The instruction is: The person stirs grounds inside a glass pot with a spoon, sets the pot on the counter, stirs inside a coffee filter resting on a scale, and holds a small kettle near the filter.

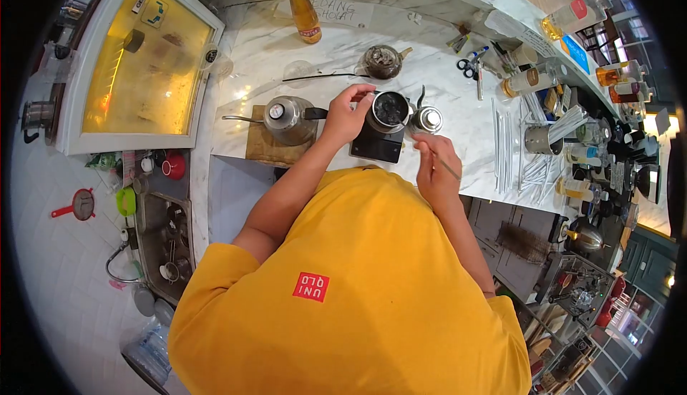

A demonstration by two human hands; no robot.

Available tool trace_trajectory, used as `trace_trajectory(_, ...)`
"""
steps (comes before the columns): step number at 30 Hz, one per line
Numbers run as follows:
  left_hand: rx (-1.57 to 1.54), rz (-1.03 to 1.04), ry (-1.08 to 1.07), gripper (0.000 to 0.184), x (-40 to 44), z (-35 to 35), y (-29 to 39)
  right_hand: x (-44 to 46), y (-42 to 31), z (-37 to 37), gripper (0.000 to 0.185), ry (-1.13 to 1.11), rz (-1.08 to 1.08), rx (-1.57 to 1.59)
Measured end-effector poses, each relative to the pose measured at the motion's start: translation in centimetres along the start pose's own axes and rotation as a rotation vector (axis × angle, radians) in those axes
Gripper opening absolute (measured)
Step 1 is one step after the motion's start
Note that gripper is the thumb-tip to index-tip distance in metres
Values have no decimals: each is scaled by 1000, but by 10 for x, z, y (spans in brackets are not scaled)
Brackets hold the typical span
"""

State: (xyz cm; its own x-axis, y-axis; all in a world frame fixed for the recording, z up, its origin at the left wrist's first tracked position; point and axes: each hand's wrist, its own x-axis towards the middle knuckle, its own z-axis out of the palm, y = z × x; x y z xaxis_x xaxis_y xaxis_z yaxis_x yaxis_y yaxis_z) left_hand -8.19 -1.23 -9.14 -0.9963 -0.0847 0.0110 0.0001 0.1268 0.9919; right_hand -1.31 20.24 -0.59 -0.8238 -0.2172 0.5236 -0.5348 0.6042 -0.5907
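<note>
A round metal pot (pixel 390 111) with dark contents stands on a black scale (pixel 376 147). My left hand (pixel 348 114) is closed at the pot's left side, its fingers pinched at the rim or handle. Just right of the scale, my right hand (pixel 438 168) is closed around a thin stick-like utensil (pixel 449 170), whose exact kind I cannot make out. Beyond that hand is a small metal pot with a lid (pixel 429 119). To the left, a gooseneck kettle (pixel 288 119) rests on a wooden board (pixel 259 147). Behind the pot sits a dark glass pot (pixel 383 61).
An amber bottle (pixel 303 8) stands at the back left of the marble counter (pixel 250 59). Scissors (pixel 467 67), wrapped straws (pixel 503 152) and a metal straw can (pixel 542 140) lie to the right. A sink (pixel 154 212) is at the left.
</note>
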Motion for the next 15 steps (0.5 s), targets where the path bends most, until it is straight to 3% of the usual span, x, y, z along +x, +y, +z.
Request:
trace_trajectory(1,26,8,1,22,0,1,3,3,-1,-1,13,-19,-42,-19)
trace_trajectory(4,95,13,1,21,2,-2,9,3,2,-4,8,32,185,45)
trace_trajectory(8,74,-21,-22,20,4,-3,6,5,4,-9,9,-22,118,74)
trace_trajectory(9,52,-28,-24,20,4,-2,5,12,2,-10,12,-40,-4,51)
trace_trajectory(15,96,-5,11,20,1,0,3,14,9,-15,11,-24,62,76)
